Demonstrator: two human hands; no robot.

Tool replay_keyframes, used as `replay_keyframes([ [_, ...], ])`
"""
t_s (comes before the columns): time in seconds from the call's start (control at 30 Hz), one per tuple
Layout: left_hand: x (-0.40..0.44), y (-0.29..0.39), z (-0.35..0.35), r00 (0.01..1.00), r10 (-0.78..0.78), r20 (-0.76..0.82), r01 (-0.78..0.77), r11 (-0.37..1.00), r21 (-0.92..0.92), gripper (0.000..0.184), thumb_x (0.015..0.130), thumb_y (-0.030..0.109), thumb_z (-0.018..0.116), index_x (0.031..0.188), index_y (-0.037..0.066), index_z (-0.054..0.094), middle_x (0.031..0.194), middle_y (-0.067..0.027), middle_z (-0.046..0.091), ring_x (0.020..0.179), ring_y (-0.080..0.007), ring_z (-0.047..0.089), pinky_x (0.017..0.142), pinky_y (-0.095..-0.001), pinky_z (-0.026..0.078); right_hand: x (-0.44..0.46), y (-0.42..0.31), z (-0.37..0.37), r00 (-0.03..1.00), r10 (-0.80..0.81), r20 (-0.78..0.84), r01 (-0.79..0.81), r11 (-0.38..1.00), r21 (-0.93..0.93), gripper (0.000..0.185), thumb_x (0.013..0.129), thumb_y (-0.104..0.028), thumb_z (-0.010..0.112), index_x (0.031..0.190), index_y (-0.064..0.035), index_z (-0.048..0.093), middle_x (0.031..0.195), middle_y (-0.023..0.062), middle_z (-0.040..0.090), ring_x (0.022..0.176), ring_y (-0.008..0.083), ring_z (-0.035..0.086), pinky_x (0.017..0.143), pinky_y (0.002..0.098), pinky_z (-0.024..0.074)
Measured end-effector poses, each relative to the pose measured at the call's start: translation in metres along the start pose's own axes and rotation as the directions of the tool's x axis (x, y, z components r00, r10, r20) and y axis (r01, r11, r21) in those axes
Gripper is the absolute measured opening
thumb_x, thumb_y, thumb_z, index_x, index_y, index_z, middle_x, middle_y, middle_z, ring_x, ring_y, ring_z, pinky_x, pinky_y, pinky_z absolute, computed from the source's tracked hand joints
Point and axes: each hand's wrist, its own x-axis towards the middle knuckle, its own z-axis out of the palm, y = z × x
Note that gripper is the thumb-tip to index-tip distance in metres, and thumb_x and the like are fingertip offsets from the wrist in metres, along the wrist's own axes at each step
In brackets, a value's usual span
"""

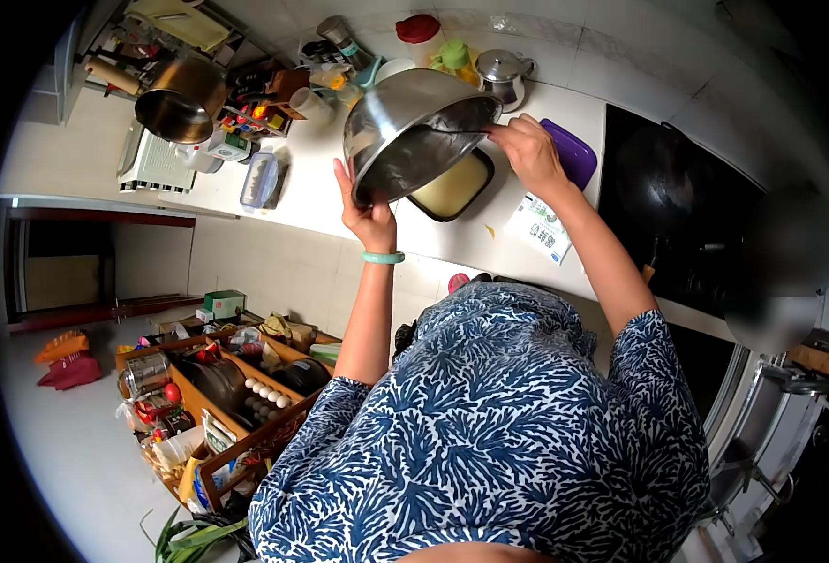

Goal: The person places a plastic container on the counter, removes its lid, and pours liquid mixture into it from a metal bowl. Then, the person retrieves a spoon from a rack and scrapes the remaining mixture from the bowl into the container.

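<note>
A large stainless steel mixing bowl [386, 113] is tipped on its side above the counter, its inside turned partly toward me, with some residue on the inner wall. My left hand [368, 214], below a green bangle, grips the bowl's lower left rim. My right hand [529, 155] is closed at the rim on the opposite side, its fingertips pinched against the edge. Under the bowl stands a dark rectangular baking pan [421, 205] holding a smooth pale yellow mixture [457, 188]. The bowl hides the pan's far left part.
A purple tray [569, 155] and a printed white packet [539, 228] lie right of the pan. A steel teapot [503, 75] stands behind. Further right is a black stove with a wok [660, 178]. A lidded plastic box [261, 181] sits left. Shelves with eggs [264, 399] stand below left.
</note>
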Motion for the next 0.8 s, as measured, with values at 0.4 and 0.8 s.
replay_keyframes([
  [0.4,-0.004,-0.004,0.002,1.0,-0.007,0.002,0.007,1.0,-0.024,0.067,0.083,-0.014,0.045,0.145,0.0,0.026,0.139,-0.0209,0.044,0.122,-0.0219,0.049,0.1,-0.0271,0.034,-0.015,0.009,0.001,0.982,0.178,-0.055,-0.175,0.983,0.061,0.015,0.08,-0.005,0.061,0.091,-0.0063,0.071,0.071,0.012,0.059,0.072,0.0286,0.056,0.068,0.0371,0.0466],
  [0.8,-0.008,-0.001,0.006,0.999,0.025,0.021,-0.025,1.0,0.004,0.067,0.083,-0.013,0.043,0.146,0.001,0.025,0.139,-0.0212,0.044,0.124,-0.0226,0.047,0.102,-0.0282,0.033,-0.023,0.014,0.009,0.937,0.346,0.045,-0.349,0.929,0.124,0.018,0.086,-0.009,0.056,0.095,-0.005,0.07,0.086,0.0149,0.066,0.084,0.0313,0.061,0.077,0.0376,0.0479],
])
